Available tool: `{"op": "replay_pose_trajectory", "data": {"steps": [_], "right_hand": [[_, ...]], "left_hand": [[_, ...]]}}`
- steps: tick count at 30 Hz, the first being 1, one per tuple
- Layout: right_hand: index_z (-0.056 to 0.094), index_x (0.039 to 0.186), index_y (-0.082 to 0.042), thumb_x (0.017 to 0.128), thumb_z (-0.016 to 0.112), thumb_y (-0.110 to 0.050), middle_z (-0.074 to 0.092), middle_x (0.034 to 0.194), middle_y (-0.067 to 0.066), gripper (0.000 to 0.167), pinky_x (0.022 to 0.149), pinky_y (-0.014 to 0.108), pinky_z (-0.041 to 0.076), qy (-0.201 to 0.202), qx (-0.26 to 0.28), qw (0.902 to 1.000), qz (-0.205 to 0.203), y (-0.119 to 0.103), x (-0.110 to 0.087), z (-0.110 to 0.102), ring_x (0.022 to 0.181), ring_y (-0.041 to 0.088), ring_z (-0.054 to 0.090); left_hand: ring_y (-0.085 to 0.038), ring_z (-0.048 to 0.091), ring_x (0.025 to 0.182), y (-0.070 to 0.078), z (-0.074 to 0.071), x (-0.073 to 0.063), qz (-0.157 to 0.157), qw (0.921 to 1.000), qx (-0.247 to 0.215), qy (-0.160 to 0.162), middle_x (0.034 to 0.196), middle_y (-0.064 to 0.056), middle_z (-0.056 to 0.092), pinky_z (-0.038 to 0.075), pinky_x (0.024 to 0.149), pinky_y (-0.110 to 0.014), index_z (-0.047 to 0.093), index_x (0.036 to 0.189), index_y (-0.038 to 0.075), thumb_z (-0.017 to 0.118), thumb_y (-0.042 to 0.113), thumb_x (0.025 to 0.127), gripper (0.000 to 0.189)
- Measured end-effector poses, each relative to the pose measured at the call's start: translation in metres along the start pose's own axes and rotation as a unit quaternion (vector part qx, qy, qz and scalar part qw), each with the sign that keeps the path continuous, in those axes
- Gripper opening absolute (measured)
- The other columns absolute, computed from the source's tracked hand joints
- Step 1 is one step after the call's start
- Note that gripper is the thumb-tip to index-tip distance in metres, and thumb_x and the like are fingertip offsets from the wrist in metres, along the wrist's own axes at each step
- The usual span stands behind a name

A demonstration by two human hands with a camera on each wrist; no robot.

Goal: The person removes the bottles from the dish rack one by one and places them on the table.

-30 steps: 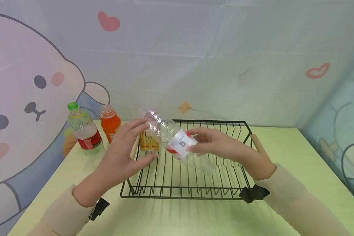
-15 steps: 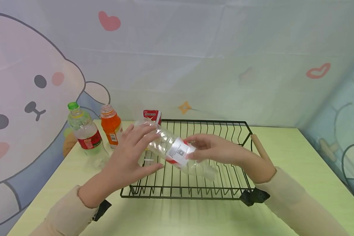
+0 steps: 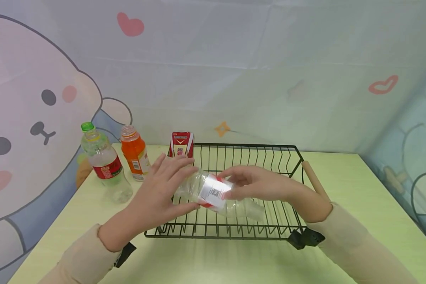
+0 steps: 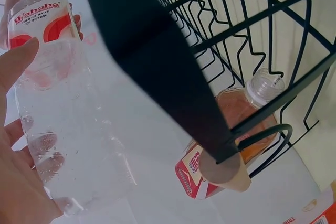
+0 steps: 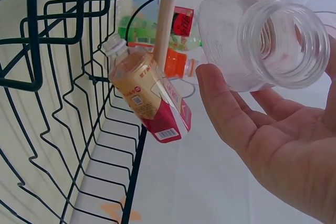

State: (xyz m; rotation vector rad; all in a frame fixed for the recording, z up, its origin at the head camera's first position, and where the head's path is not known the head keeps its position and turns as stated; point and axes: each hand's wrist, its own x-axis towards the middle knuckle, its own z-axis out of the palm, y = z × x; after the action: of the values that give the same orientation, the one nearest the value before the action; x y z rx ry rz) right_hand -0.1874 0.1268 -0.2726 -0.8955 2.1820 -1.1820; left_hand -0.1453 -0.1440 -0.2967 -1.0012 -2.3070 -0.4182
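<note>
A clear plastic water bottle (image 3: 213, 191) with a white and red label is held sideways over the black wire rack (image 3: 216, 237). Its uncapped mouth (image 5: 286, 43) points right, towards the right wrist camera. My right hand (image 3: 257, 183) grips the bottle around its label. At the base end, my left hand (image 3: 159, 191) holds it with fingers over the far side and thumb on the near side. The left wrist view shows the left thumb and fingers around the clear body (image 4: 73, 129).
A red and gold package (image 3: 182, 144) stands at the rack's left end, by an amber body with a clear neck (image 4: 265, 87). To the left stand a green-necked bottle (image 3: 108, 169) and an orange bottle (image 3: 134, 152). Wooden handle (image 3: 314, 179) at the rack's right.
The bottle's base end has come down and nearer, so the bottle lies flatter. My left hand has moved right and closed round that end. The red package behind is now uncovered.
</note>
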Motion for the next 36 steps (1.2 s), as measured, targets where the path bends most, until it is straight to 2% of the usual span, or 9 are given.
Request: {"op": "replay_pose_trajectory", "data": {"steps": [18,21,26,31,36], "right_hand": [[0.052,0.136,-0.013,0.091,0.064,-0.028,0.066,0.109,0.001,0.049,0.084,0.037,0.051,-0.029,-0.034,0.9989,-0.010,0.000,0.005,0.006,0.099,0.020,0.061],[0.053,0.135,-0.015,0.091,0.065,-0.030,0.066,0.108,-0.001,0.048,0.084,0.037,0.051,-0.028,-0.042,0.9987,-0.008,0.000,0.005,0.006,0.098,0.020,0.061],[0.053,0.135,-0.016,0.091,0.064,-0.032,0.065,0.109,-0.002,0.048,0.085,0.037,0.050,-0.026,-0.046,0.9986,-0.003,-0.002,0.005,0.006,0.100,0.019,0.060],[0.052,0.135,-0.017,0.091,0.064,-0.031,0.065,0.111,-0.003,0.048,0.086,0.038,0.049,-0.023,-0.052,0.9983,-0.006,-0.006,0.006,0.005,0.102,0.019,0.059],[0.050,0.137,-0.012,0.094,0.061,-0.028,0.063,0.118,0.001,0.048,0.089,0.038,0.050,-0.018,-0.041,0.9990,-0.006,-0.013,0.005,0.000,0.107,0.019,0.059]], "left_hand": [[-0.024,0.043,0.129,0.003,0.002,-0.005,-0.030,0.9956,-0.003,-0.089,0.131,-0.005,0.054,0.012,0.116,-0.057,0.056,0.128,0.011,0.085,0.042,0.070,0.071],[-0.024,0.045,0.128,0.004,0.002,-0.005,-0.033,0.9946,-0.003,-0.098,0.130,-0.004,0.055,0.014,0.115,-0.058,0.056,0.128,0.012,0.085,0.041,0.071,0.071],[-0.023,0.047,0.125,0.004,0.002,-0.006,-0.030,0.9951,0.002,-0.094,0.127,-0.002,0.057,0.019,0.113,-0.057,0.056,0.127,0.012,0.084,0.039,0.071,0.069],[-0.023,0.049,0.122,0.003,0.000,-0.006,-0.026,0.9968,-0.003,-0.076,0.126,-0.004,0.058,0.019,0.114,-0.057,0.057,0.127,0.011,0.086,0.038,0.069,0.071],[-0.023,0.049,0.120,0.001,-0.006,-0.006,-0.042,0.9973,-0.003,-0.061,0.126,-0.004,0.059,0.024,0.111,-0.056,0.058,0.126,0.012,0.086,0.036,0.069,0.068]]}}
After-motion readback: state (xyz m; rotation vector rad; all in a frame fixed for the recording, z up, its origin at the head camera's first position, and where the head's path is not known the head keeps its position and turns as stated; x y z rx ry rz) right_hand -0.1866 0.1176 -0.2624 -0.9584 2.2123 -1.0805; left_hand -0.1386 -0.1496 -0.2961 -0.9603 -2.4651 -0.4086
